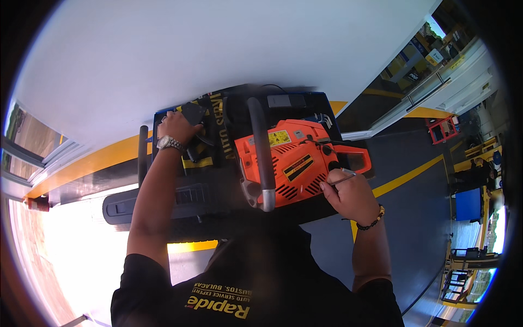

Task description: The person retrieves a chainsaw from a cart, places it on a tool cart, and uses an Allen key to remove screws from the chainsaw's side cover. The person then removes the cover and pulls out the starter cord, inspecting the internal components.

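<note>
Partly lost in shadow, the left hand (177,131) lies at the far left of a dark, blue-edged work surface (317,98), its fingers bent over beside a flat black piece (194,113). The fingertips blend with the dark things under them, so whether they grasp anything cannot be told. The orange chainsaw (297,163) sits to the right on the same surface, its black front handle (262,147) crossing in front of the body and hiding a strip of it. A long black bar cover (152,204) reaches out leftward, its middle passing behind the left forearm. The right hand (348,192) is closed, thumb and curled fingers clamped on a thin metal tool (343,179) by the saw's rear handle; the fist covers much of the tool, and its kind is unclear. The left arm stretches forward, nearly straight, a metal watch (170,143) at the wrist. The right forearm rises more steeply, wearing a beaded bracelet (373,218), knuckles turned upward. Both upper arms vanish into black sleeves.
</note>
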The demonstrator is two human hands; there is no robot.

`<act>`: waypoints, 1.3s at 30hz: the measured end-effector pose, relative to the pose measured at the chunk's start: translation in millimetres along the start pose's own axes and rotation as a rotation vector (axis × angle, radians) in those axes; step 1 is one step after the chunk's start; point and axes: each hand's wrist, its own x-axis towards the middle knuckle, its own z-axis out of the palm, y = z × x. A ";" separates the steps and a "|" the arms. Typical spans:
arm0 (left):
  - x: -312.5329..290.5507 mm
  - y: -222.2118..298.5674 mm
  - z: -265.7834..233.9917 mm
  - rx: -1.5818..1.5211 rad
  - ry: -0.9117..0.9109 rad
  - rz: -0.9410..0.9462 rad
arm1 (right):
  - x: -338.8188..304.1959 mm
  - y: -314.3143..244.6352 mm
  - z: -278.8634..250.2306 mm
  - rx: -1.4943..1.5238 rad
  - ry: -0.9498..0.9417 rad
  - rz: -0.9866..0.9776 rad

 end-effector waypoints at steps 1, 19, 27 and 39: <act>-4.7 2.3 0.0 0.021 0.023 0.006 | 1.0 5.4 -1.1 0.073 -0.003 -0.047; -249.5 172.5 -87.0 -1.073 -0.015 0.836 | 33.1 55.8 -8.4 0.434 -0.212 -0.625; -233.6 196.7 -65.4 -1.245 -0.026 0.810 | 47.3 89.4 -16.3 0.705 -0.452 -0.483; -245.8 196.9 -69.5 -1.349 -0.108 0.616 | 52.5 75.9 -2.3 0.571 -0.118 -0.774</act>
